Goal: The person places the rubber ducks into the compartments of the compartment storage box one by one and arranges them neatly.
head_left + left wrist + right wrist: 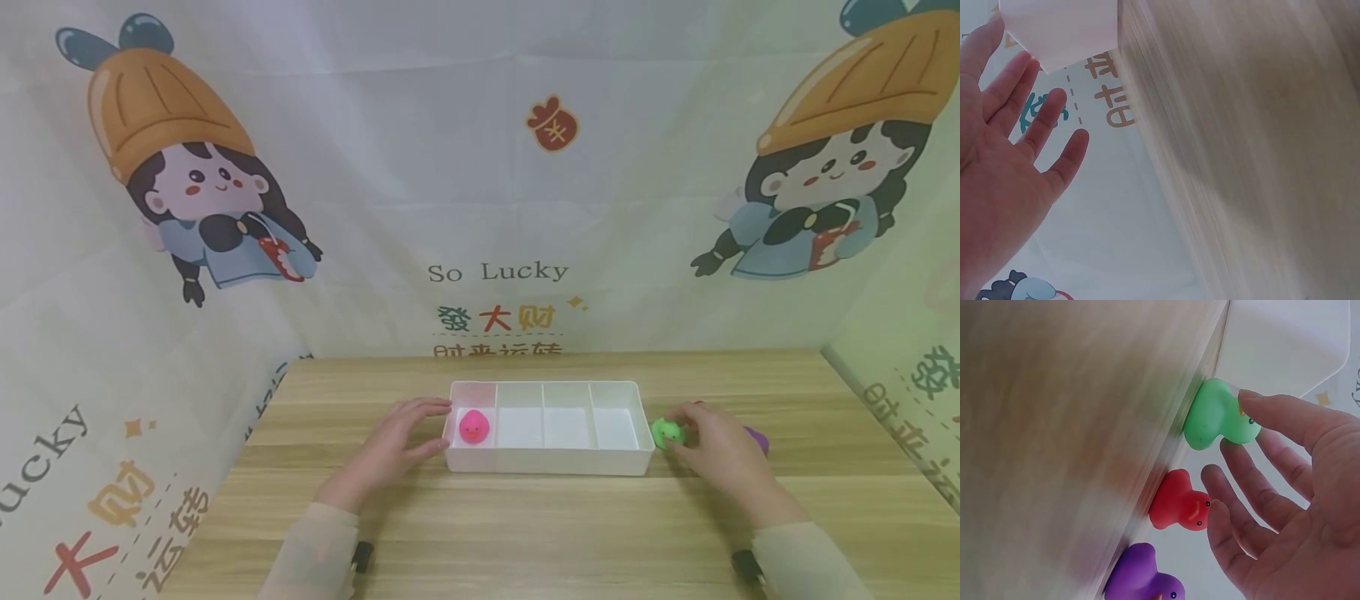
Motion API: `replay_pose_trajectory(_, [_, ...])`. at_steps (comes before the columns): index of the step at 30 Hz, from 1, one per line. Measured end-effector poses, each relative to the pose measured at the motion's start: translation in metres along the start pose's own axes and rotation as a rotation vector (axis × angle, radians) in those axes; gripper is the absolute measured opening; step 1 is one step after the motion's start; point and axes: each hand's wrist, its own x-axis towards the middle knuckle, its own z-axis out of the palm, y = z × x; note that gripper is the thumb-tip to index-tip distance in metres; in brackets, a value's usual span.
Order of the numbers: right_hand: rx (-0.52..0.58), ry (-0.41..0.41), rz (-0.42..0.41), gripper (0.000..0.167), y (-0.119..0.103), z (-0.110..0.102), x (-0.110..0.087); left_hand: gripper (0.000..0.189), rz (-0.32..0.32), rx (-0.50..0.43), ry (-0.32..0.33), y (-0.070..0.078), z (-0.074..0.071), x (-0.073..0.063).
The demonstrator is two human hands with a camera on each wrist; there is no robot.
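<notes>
A white tray (547, 462) with a row of compartments stands on the table, and a pink rubber duck (473, 427) sits in its leftmost one. My left hand (386, 446) touches the tray's left end with thumb and fingers extended; in the left wrist view the fingers (1040, 125) are spread beside its white wall. Just off the tray's right end, my right hand (723, 458) pinches a green rubber duck (1210, 415) by the head between thumb and fingers. The duck's base appears to rest on the table.
Beyond the green duck, a red rubber duck (1175, 503) and a purple rubber duck (1138, 578) stand on the wooden table (547, 533), mostly hidden by my right hand in the head view. A printed cloth (420, 167) hangs behind and at both sides.
</notes>
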Motion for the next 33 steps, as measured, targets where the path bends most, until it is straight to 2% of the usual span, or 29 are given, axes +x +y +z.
replay_pose_trajectory(24, [-0.011, 0.008, -0.007, 0.033, 0.0025, 0.0014, 0.0012, 0.052, -0.02, -0.009, -0.002, 0.0019, 0.0003, -0.0013])
replay_pose_trajectory(33, [-0.002, 0.017, -0.007, 0.029, 0.0021, 0.0, 0.0018, 0.051, -0.006, 0.003, 0.006, 0.0012, 0.0007, -0.0011])
